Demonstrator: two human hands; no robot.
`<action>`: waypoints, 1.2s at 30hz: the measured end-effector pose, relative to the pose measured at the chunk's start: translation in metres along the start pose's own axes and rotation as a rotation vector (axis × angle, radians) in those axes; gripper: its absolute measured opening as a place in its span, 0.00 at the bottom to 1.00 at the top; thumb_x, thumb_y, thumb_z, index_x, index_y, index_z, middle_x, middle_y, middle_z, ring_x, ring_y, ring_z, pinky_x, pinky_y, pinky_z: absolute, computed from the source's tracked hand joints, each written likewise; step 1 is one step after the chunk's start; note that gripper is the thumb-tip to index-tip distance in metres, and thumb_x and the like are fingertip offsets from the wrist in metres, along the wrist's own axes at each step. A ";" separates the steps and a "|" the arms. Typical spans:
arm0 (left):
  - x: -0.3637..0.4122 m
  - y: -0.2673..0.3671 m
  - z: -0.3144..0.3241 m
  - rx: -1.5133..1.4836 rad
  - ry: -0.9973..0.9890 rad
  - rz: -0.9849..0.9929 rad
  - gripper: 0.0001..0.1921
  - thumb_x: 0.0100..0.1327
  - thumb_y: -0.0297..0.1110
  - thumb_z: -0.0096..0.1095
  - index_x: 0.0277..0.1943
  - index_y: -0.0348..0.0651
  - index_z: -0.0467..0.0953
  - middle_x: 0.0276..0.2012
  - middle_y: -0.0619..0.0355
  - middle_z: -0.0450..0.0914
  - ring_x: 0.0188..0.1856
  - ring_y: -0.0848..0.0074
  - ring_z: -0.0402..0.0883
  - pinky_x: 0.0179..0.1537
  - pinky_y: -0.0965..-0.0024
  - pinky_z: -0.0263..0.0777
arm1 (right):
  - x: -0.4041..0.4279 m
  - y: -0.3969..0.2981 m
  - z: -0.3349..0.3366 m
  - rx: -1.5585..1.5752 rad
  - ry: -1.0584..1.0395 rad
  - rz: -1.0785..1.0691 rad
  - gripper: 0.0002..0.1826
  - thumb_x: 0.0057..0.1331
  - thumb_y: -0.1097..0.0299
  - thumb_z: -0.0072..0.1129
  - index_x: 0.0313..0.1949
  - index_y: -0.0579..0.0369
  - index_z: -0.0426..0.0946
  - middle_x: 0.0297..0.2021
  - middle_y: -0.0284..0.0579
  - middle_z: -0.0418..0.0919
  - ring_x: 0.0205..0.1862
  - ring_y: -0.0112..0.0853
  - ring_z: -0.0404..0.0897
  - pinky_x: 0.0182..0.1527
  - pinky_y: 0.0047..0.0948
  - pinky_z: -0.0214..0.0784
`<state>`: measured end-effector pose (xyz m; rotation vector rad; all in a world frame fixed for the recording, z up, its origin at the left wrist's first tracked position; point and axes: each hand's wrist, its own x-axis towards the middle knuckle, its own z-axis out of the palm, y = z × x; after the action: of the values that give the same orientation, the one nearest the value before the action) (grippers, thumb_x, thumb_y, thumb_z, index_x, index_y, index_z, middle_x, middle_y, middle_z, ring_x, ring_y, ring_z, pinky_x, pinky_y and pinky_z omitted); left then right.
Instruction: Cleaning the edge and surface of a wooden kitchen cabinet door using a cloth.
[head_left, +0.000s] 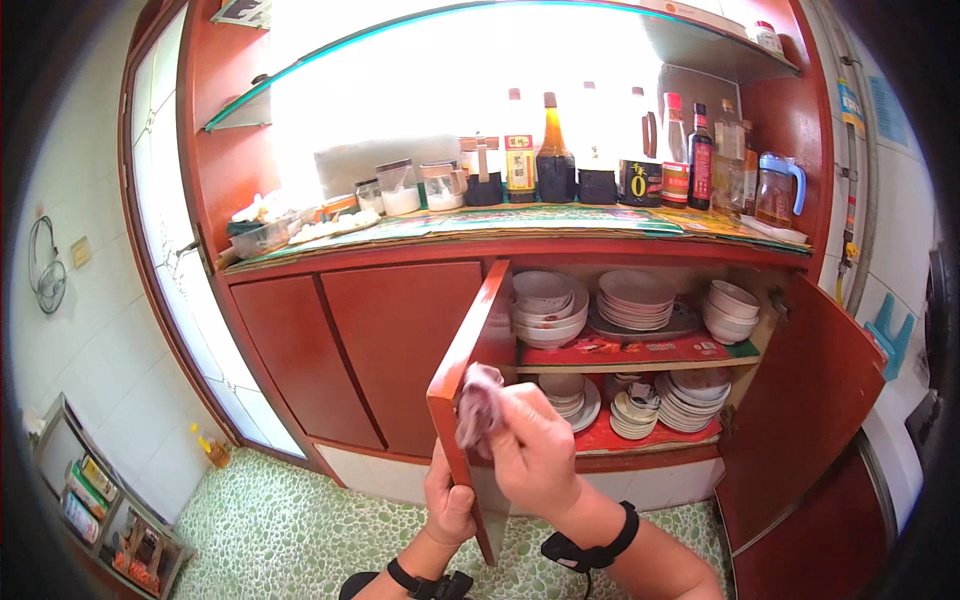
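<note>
A red wooden cabinet door (471, 337) stands swung out towards me, its narrow edge facing my hands. Low on that edge, my left hand (450, 499) grips the door, thumb on the near side. My right hand (536, 442) is closed on a crumpled mauve cloth (480, 409), which lies against the door's edge near its upper corner. Behind my right hand the cabinet shows two shelves. White bowls (551, 322) and a stack of plates (636, 300) fill the upper shelf (637, 364). Small dishes (634, 416) and more plates (690, 409) stand below, partly hidden by my hand.
The right cabinet door (810, 405) is also swung out. Sauce bottles (555, 157), jars (397, 187) and an oil jug (776, 191) line the counter (540, 221) under a glass shelf (480, 11). A low rack (112, 510) and a yellow-capped bottle (210, 448) are at left.
</note>
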<state>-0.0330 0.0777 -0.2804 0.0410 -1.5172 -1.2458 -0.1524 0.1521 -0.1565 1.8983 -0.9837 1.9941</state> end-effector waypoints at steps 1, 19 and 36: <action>0.000 -0.003 -0.001 -0.005 0.004 0.000 0.51 0.73 0.72 0.54 0.74 0.24 0.67 0.76 0.43 0.67 0.76 0.61 0.68 0.75 0.59 0.59 | -0.004 0.004 -0.001 -0.038 0.036 0.164 0.07 0.74 0.81 0.54 0.46 0.65 0.80 0.32 0.44 0.75 0.30 0.33 0.77 0.34 0.32 0.71; 0.006 0.005 -0.008 0.195 -0.039 0.015 0.44 0.72 0.62 0.54 0.73 0.26 0.69 0.70 0.41 0.72 0.72 0.54 0.70 0.75 0.57 0.59 | -0.024 -0.033 0.008 -0.161 0.012 0.001 0.12 0.71 0.85 0.59 0.53 0.70 0.82 0.38 0.43 0.77 0.31 0.25 0.79 0.32 0.26 0.71; 0.013 0.023 -0.012 0.334 -0.318 0.095 0.51 0.57 0.38 0.77 0.80 0.31 0.58 0.75 0.40 0.64 0.75 0.52 0.67 0.77 0.58 0.59 | 0.001 -0.040 -0.016 -0.613 -0.097 -0.326 0.26 0.55 0.85 0.66 0.56 0.61 0.87 0.38 0.46 0.80 0.37 0.41 0.82 0.38 0.37 0.78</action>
<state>-0.0165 0.0723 -0.2570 -0.0113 -1.9686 -0.9432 -0.1417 0.1917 -0.1424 1.6771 -1.0681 1.2425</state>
